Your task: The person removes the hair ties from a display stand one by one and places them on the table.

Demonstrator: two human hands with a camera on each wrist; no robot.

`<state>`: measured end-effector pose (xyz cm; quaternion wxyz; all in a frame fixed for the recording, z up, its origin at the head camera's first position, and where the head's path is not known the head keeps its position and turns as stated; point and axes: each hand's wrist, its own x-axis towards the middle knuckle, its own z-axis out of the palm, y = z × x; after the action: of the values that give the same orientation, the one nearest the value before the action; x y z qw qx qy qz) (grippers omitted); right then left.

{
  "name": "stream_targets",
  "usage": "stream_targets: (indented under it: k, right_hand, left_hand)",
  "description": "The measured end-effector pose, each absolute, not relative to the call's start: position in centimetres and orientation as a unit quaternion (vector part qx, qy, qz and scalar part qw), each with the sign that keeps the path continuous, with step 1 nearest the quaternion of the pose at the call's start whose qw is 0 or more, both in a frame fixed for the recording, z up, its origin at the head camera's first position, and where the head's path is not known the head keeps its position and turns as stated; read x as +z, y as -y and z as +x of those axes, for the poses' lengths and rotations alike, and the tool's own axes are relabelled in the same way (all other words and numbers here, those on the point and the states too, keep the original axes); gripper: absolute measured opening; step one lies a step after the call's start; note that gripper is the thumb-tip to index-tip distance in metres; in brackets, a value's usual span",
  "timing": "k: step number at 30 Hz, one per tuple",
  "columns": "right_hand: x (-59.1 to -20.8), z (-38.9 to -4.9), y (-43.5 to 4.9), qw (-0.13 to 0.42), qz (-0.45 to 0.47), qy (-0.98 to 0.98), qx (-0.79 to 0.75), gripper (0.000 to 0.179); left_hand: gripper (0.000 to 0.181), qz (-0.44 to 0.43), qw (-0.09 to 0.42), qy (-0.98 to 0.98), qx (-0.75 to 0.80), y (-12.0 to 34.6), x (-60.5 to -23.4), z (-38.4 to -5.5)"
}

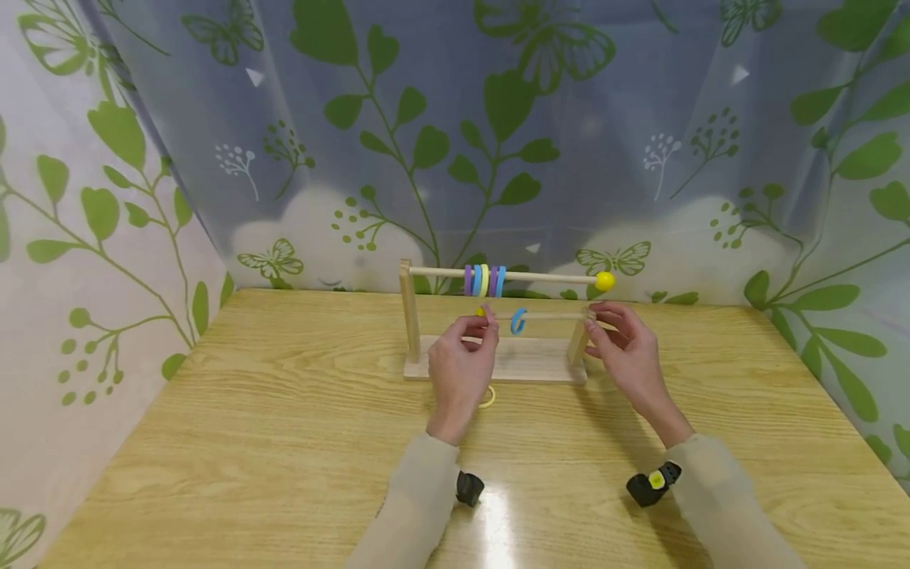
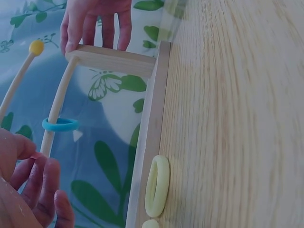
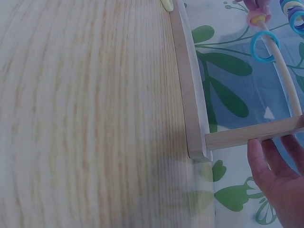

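A wooden stand [image 1: 498, 371] carries two horizontal rods. My left hand [image 1: 460, 367] pinches a small pink ring [image 3: 259, 16] around the yellow-tipped end of the lower rod [image 1: 550, 316]; the fingers partly hide the ring. A blue ring [image 1: 518, 322] hangs on that rod, between the hands. My right hand [image 1: 629, 356] grips the top of the short right post [image 3: 256, 133], thumb on one side and fingers on the other. Several purple, blue and yellow rings [image 1: 485, 280] sit together on the upper rod [image 1: 547, 277], which ends in a yellow ball [image 1: 605, 281].
A pale yellow ring [image 2: 157, 186] lies on the wooden table [image 1: 284, 442] against the stand's base, with part of another pale yellow piece [image 2: 151, 223] beside it. A tall post [image 1: 410, 312] holds the upper rod at the left. A patterned curtain [image 1: 441, 142] hangs behind the table.
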<state>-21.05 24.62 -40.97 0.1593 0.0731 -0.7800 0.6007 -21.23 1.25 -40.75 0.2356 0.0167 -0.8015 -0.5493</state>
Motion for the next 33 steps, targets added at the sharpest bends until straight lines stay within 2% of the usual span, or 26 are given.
stream_targets:
  k: [11,26,33]
  right_hand:
    - [-40.9,-21.0,-24.6,0.159,0.076,0.782,0.598,0.037]
    - [-41.1,-21.1,-24.7,0.161,0.075,0.775,0.606,0.037]
    - [-41.2,-21.1,-24.7,0.164,0.079,0.776,0.604,0.037]
  left_hand:
    - [0.012,0.014,0.238,0.798,-0.553,-0.6,-40.7,-20.9]
    - [0.014,-0.014,0.210,0.812,-0.544,0.9,-41.0,-20.3]
    - [0.016,-0.047,0.178,0.832,-0.523,1.9,-41.0,-20.1]
